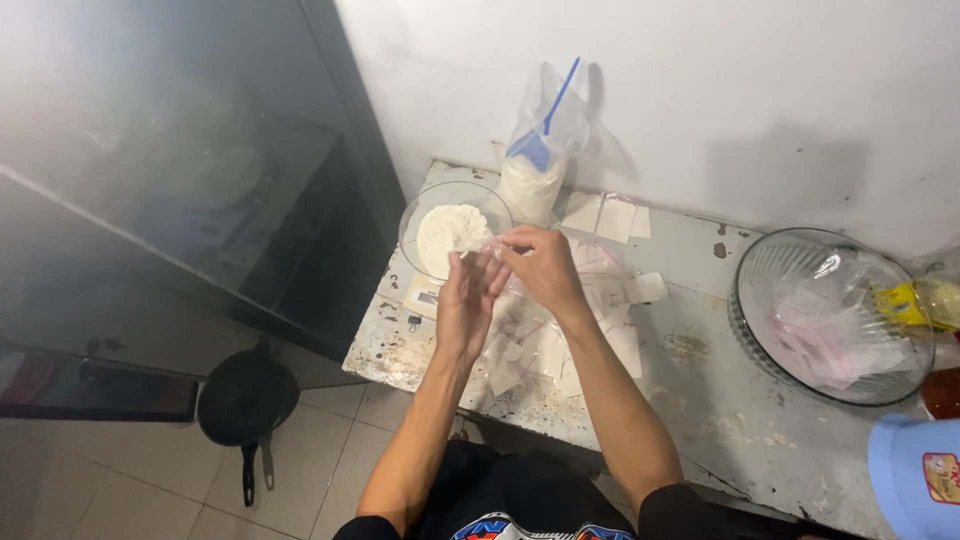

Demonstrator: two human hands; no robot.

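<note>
My left hand (pixel 468 300) and my right hand (pixel 543 268) meet over the worn metal table (pixel 720 400), together pinching a small clear plastic bag (pixel 483 243) at the rim of a glass bowl (pixel 420 215) that holds white powder (pixel 447 230). Behind the bowl a large clear bag of white powder (pixel 535 150) stands against the wall, with a blue scoop (pixel 545 125) sticking out of it. Several small filled clear bags (pixel 540 345) lie on the table under my forearms.
A large glass bowl (pixel 790 345) with several small empty bags stands at the right. A blue lid (pixel 910 475) and a yellow packet (pixel 915 300) sit at the far right edge. A black pan (pixel 245 400) lies on the tiled floor by a dark glass cabinet (pixel 180 200).
</note>
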